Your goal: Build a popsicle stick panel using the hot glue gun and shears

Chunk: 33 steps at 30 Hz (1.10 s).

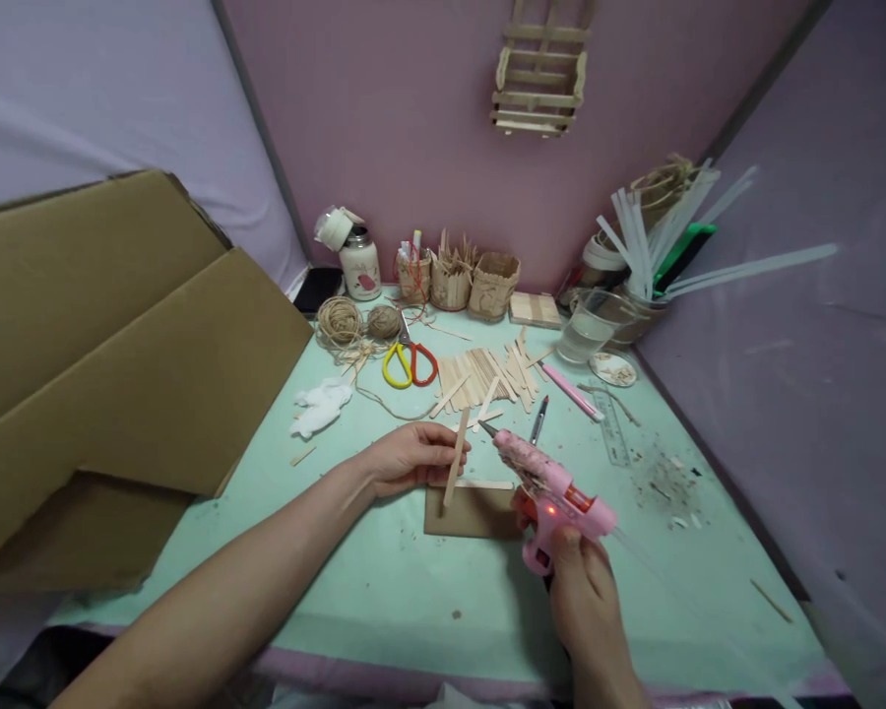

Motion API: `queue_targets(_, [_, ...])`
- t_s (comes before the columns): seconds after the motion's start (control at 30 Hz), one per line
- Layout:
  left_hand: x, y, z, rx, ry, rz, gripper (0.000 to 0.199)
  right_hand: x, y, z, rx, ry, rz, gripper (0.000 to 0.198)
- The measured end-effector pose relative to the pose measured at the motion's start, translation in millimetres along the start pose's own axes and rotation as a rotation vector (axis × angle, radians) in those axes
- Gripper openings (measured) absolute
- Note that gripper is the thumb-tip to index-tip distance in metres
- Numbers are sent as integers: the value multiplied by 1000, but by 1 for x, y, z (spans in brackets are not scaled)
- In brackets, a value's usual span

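Note:
My left hand (417, 456) pinches a wooden craft stick (456, 461), held nearly upright over a rectangle of brown cardboard (473, 520). Another stick (479, 483) lies along the cardboard's far edge. In my right hand (587, 581) is a pink hot glue gun (553, 484), its small light glowing red-orange. The gun's dark nozzle points up and left, close to the stick but seemingly apart from it. A clear glue stick trails from the gun's back end. Beyond my hands lies a pile of loose craft sticks (479, 379).
Red-and-yellow scissors (411, 362), twine balls (340, 320) and white tissue (321, 406) lie to the left, near a large cardboard box (118, 364). Farther right are a pink cutter pen (572, 391), a clear ruler (612, 425), a water cup (589, 330) and a holder of glue sticks (639, 246).

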<state>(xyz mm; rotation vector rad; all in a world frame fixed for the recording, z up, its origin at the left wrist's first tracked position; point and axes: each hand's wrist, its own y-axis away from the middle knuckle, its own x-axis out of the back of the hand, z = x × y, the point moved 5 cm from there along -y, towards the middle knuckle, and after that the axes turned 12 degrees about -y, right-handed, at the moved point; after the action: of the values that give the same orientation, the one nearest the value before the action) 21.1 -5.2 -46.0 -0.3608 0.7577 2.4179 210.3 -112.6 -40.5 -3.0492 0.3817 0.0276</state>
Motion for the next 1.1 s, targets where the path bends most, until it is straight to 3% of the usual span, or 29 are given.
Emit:
queue_targets(0.17, [-1, 0, 0, -6, -74, 7, 37, -1, 3, 4, 44, 37, 42, 63])
queue_targets(0.5, [-1, -1, 0, -30, -102, -14, 43, -5, 0, 5, 141, 98, -14, 60])
queue_targets(1.1, [0, -1, -2, -19, -86, -21, 45, -3, 2, 8, 79, 104, 47, 61])
